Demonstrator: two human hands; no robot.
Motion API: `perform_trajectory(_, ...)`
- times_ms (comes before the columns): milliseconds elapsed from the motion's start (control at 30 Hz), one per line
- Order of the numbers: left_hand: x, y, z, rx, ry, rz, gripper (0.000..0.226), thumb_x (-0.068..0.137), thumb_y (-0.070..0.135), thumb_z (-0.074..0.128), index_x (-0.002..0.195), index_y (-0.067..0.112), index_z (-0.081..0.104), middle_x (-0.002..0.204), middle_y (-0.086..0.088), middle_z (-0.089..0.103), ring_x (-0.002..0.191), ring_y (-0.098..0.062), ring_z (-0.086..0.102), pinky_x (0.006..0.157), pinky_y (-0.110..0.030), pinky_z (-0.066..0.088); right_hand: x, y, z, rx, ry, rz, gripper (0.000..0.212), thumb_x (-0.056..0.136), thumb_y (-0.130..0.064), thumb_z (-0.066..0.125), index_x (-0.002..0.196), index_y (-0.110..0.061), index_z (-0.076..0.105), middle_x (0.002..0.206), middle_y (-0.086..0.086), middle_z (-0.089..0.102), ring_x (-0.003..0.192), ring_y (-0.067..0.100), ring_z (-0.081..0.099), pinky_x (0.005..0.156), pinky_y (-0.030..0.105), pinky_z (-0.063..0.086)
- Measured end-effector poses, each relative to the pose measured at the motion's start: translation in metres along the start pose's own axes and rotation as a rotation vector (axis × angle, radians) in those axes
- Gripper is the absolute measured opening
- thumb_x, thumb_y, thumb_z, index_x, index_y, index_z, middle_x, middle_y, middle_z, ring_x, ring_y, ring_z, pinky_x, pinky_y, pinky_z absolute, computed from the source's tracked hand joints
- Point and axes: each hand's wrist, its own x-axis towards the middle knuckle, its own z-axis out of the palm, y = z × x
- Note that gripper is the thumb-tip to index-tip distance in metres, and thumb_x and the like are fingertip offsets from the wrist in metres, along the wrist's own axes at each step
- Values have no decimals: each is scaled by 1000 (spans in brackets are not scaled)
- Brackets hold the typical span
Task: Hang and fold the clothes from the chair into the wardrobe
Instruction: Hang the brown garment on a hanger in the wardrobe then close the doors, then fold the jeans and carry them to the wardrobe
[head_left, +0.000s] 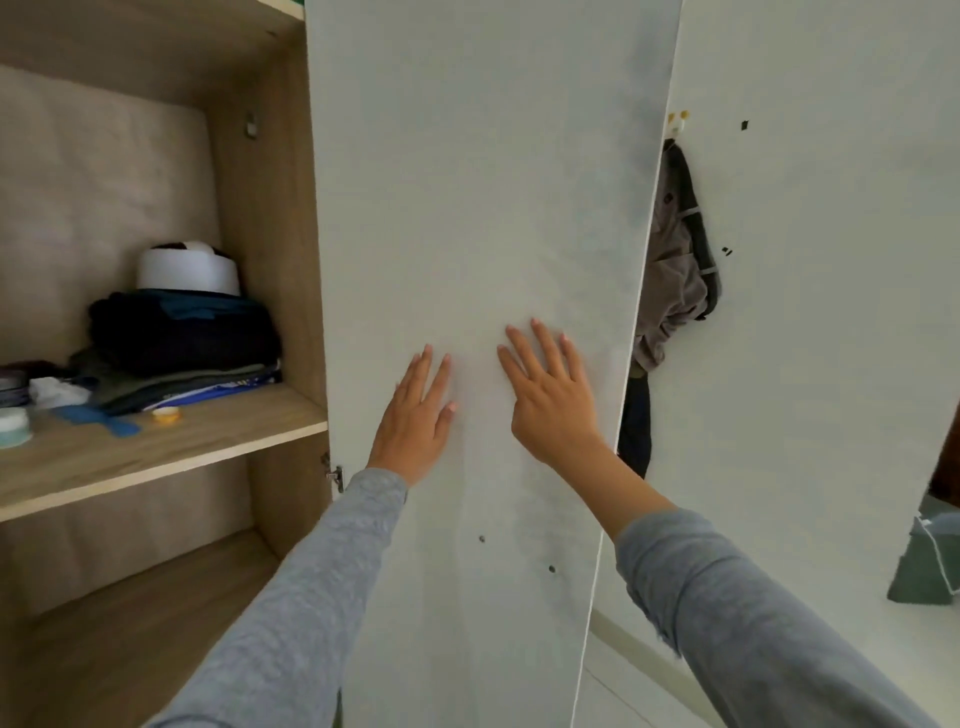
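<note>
Contact is flat: we press our left hand (415, 421) and right hand (553, 400) side by side against the white wardrobe door (467, 182), fingers straight, grasping nothing. Left of our left hand, folded clothes (182, 343) lie stacked on the wardrobe shelf (218, 436), under a white hat (187, 270).

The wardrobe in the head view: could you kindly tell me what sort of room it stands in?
Probably a bedroom at home: a wooden wardrobe with folded clothes on its shelf, and a garment hanging on a wall hook.
</note>
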Motion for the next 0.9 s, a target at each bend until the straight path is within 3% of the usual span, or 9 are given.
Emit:
perform_trajectory(67,-18,-21,-24,32,5,-58,56,101,28,34,150,21,8,159,0,-4,146,-15,-3,119,-39,13,10,-27,-3,134,-28,8,58,92,-14,35,148,-14,22,159,6,8,146,28,-3,116,44,-8)
perform_trajectory(167,-54,-56,-70,83,21,-133,56,101,28,37,150,22,10,159,2,-1,146,-14,-1,119,-38,11,24,-88,-16,339,-42,-11,55,91,-16,42,144,-17,30,157,6,17,146,25,5,116,47,9)
perform_trajectory(433,-206,-136,-246,309,55,-418,55,100,26,41,149,17,18,157,-5,14,145,-19,11,118,-39,16,10,-285,-94,726,-128,-327,48,89,-18,46,136,-14,41,145,7,34,135,24,29,106,42,32)
perform_trajectory(533,-285,-154,-327,443,78,-574,54,100,28,38,150,17,18,158,-4,14,146,-18,10,118,-31,10,-7,-361,-139,848,-151,-421,40,89,-17,45,128,-14,46,137,6,41,128,25,38,101,42,35)
perform_trajectory(733,-459,-130,-489,656,152,-872,52,101,24,37,149,13,20,157,-3,15,145,-16,11,117,-29,10,-78,-516,-251,1083,-190,-656,43,88,-14,46,131,-15,48,141,4,41,130,21,36,102,37,31)
perform_trajectory(900,-583,-73,-595,839,210,-1084,51,101,26,36,149,13,21,157,-3,14,146,-15,9,119,-33,10,-150,-617,-348,1218,-203,-874,40,87,-13,48,127,-14,51,134,5,48,121,24,45,97,37,39)
